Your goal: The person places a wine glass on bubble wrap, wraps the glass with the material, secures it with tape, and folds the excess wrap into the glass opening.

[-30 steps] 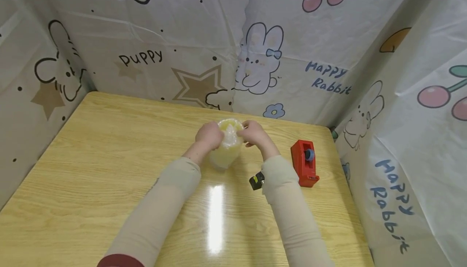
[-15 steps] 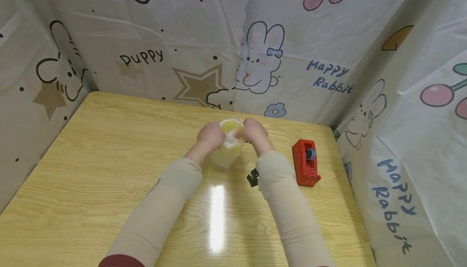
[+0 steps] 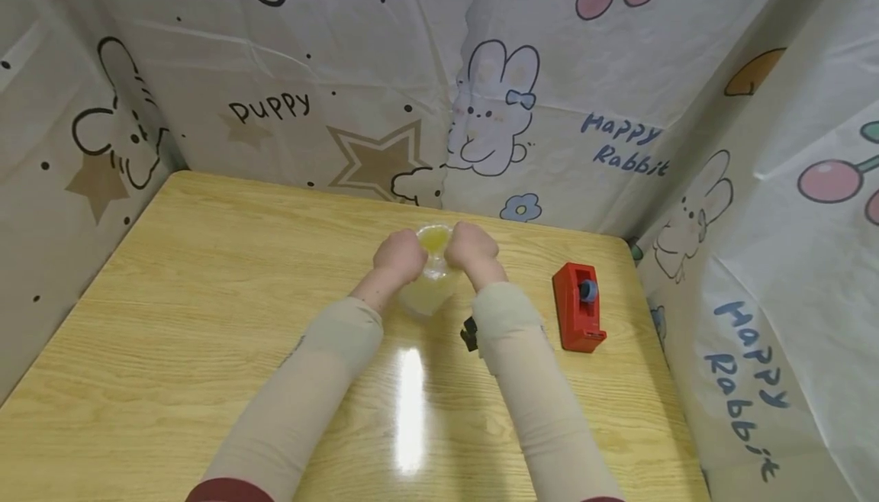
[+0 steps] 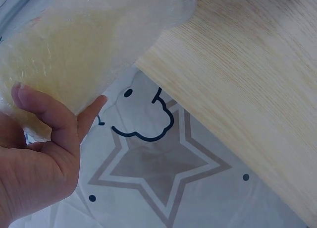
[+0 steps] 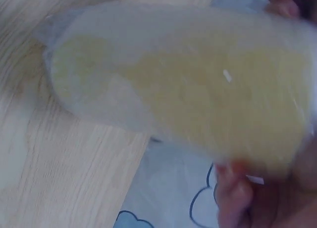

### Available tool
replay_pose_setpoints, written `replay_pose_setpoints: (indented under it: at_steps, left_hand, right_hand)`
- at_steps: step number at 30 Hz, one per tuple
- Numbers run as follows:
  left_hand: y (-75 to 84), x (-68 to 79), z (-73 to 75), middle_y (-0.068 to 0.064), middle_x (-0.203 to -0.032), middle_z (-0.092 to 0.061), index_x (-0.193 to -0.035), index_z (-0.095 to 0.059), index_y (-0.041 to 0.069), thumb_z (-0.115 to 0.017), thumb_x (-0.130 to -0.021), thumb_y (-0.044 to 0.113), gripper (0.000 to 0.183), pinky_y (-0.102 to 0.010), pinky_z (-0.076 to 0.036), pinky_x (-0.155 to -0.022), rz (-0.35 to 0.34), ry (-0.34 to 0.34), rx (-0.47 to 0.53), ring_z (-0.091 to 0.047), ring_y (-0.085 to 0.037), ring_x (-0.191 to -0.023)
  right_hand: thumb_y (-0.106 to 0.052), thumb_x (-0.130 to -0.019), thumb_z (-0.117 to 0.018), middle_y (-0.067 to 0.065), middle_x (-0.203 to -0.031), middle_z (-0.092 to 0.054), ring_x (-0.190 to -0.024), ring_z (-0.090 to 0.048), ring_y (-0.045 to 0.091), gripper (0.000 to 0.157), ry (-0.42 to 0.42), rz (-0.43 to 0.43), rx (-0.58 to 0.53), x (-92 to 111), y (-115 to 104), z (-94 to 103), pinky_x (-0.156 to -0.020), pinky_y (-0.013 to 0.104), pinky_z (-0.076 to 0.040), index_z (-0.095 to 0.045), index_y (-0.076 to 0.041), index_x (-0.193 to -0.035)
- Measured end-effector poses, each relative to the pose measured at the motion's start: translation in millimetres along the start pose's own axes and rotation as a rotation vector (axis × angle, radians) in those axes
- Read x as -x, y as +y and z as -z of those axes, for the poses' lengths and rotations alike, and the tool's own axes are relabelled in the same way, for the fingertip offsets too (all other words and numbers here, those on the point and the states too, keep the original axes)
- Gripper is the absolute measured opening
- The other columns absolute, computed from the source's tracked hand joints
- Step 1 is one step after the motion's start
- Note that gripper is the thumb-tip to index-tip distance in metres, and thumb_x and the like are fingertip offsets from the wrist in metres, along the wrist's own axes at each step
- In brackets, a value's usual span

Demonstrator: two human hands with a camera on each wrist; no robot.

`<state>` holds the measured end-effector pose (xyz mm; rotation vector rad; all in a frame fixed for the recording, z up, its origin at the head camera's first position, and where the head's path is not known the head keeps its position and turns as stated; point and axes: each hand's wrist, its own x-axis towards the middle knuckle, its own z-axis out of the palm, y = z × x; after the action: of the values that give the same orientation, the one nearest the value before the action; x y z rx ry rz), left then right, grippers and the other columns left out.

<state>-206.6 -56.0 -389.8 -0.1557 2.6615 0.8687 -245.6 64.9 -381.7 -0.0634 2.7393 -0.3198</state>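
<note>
A pale yellow cylinder in clear plastic wrap point(image 3: 429, 293) stands tilted near the back of the table, held between both hands. Yellow shows inside its round upper end. My left hand point(image 3: 400, 256) grips the left side of that end, and my right hand point(image 3: 472, 246) grips the right side. In the left wrist view, the curled fingers of the left hand point(image 4: 47, 161) lie along the wrapped cylinder point(image 4: 74, 54). Slightly blurred in the right wrist view, the cylinder point(image 5: 198, 84) has the right hand point(image 5: 247, 193) at its lower edge, with the thumb mostly hidden.
A red tape dispenser point(image 3: 577, 308) with a blue hub is on the right of the wooden table point(image 3: 288, 258). A small black object point(image 3: 470, 333) lies partly behind the right sleeve. Printed white sheeting point(image 3: 384, 67) borders the back and sides.
My right hand has moved left and closed its fingers on the wrapped cylinder's upper end. A peak of plastic there has gone down, showing the yellow inside. My left hand has barely moved.
</note>
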Motion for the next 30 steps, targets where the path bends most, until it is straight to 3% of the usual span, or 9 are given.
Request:
replay_pose_setpoints:
  at_steps: [4,7,12,18,21,26,28,30]
  left_hand:
    - [0.0,0.1,0.5,-0.004,-0.070,-0.054,-0.106,-0.058,-0.003,-0.043,-0.095,0.014,0.025,-0.017,-0.038,-0.045,-0.007,-0.011,-0.003,-0.044,-0.010,-0.050]
    - [0.6,0.4,1.2,-0.004,-0.068,-0.053,-0.109,-0.058,-0.004,-0.044,-0.095,0.014,0.026,-0.017,-0.038,-0.045,-0.013,-0.011,-0.005,-0.044,-0.010,-0.050]
    - [0.8,0.4,0.2,-0.004,-0.070,-0.053,-0.107,-0.058,-0.002,-0.044,-0.095,0.015,0.025,-0.018,-0.038,-0.046,-0.011,-0.011,0.001,-0.045,-0.010,-0.052]
    - [2.0,-0.2,-2.9,-0.003,-0.067,-0.051,-0.097,-0.059,0.000,-0.044,-0.094,0.014,0.021,-0.018,-0.036,-0.044,-0.012,-0.008,-0.009,-0.042,-0.010,-0.049]
    - [0.7,-1.3,-3.8,-0.003,-0.070,-0.052,-0.098,-0.059,0.000,-0.048,-0.094,0.021,0.024,-0.019,-0.037,-0.044,-0.018,0.002,-0.009,-0.044,-0.011,-0.051]
    - [-6.1,-1.8,-1.5,-0.002,-0.070,-0.056,-0.094,-0.060,0.004,-0.060,-0.085,0.041,0.038,-0.022,-0.042,-0.048,-0.067,-0.019,0.064,-0.051,-0.013,-0.055]
    - [-7.4,-1.7,0.6,-0.001,-0.066,-0.056,-0.090,-0.059,0.006,-0.063,-0.082,0.039,0.034,-0.022,-0.042,-0.048,-0.062,-0.053,0.103,-0.051,-0.013,-0.054]
    - [-7.2,-1.7,3.3,-0.001,-0.064,-0.055,-0.089,-0.059,0.006,-0.063,-0.081,0.034,0.029,-0.022,-0.041,-0.048,-0.037,-0.075,0.083,-0.051,-0.013,-0.052]
  right_hand:
    - [-0.019,-0.084,-0.061,0.008,-0.097,-0.060,-0.080,-0.055,0.021,0.033,-0.113,0.102,-0.211,3.3,12.8,8.3,-0.074,0.037,-0.051,-0.058,-0.002,-0.112]
    - [-0.029,-0.087,-0.060,0.009,-0.095,-0.060,-0.080,-0.055,0.021,0.037,-0.146,0.123,-0.293,5.3,16.2,12.9,-0.074,0.037,-0.054,-0.058,0.000,-0.112]
    - [-0.030,-0.088,-0.059,0.008,-0.094,-0.065,-0.080,-0.058,0.021,0.032,-0.026,0.065,-0.154,5.3,11.6,10.4,-0.073,0.035,-0.051,-0.064,-0.004,-0.106]
    - [-0.016,-0.084,-0.057,0.006,-0.087,-0.065,-0.073,-0.058,0.019,0.012,0.116,-0.057,-0.005,-0.9,3.1,-2.4,-0.062,0.032,-0.050,-0.064,-0.007,-0.087]
    - [-0.013,-0.085,-0.057,0.008,-0.085,-0.065,-0.072,-0.059,0.019,0.010,0.140,-0.069,0.041,-3.1,0.1,-5.8,-0.058,0.032,-0.052,-0.063,-0.006,-0.084]
    - [-0.014,-0.085,-0.060,0.009,-0.093,-0.067,-0.080,-0.064,0.021,0.014,0.144,-0.065,0.057,-2.2,-2.5,-7.3,-0.065,0.035,-0.056,-0.065,-0.004,-0.093]
    - [-0.013,-0.085,-0.060,0.009,-0.093,-0.066,-0.079,-0.064,0.021,0.013,0.148,-0.066,0.049,-1.2,-3.0,-7.4,-0.065,0.035,-0.056,-0.065,-0.004,-0.092]
    - [-0.011,-0.084,-0.059,0.009,-0.091,-0.066,-0.076,-0.062,0.020,0.010,0.147,-0.064,0.038,0.0,-4.0,-7.8,-0.061,0.033,-0.055,-0.064,-0.004,-0.089]
